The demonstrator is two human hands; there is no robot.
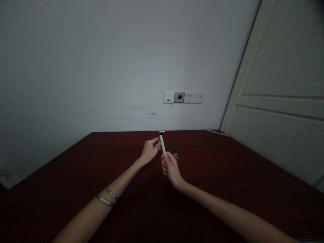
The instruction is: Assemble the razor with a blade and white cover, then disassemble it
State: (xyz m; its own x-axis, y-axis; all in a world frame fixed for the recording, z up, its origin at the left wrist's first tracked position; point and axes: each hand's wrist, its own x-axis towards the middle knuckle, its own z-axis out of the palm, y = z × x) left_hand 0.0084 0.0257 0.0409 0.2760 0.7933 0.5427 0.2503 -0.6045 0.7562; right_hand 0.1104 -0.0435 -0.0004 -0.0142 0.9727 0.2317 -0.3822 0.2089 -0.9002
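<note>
1. Toward the far edge of the dark red-brown wooden bench (76,175), two bare hands come close together.
2. Right hand (173,169): grip closed round the near end of a slim, straight white rod (162,144).
3. Left hand (150,151): grip appears pinched on a small slim object with pale body, dark neck and bright silver top (161,134); fingers partly hide it.
4. Key relation: rod's long axis points away from the body, leaning slightly left, far end beside the dark neck. Touching or apart, cannot tell. Left hand is nearer that end; right hand sits closer to the body.
5. Bench surface: small flat blue-green printed packet (175,156) just beyond the right hand; thin pale strip (217,132) at far right corner.
6. Room: dim; scuffed grey-white wall (101,60) bearing white and grey socket plates (192,98); pale panelled door (280,74) at right.
</note>
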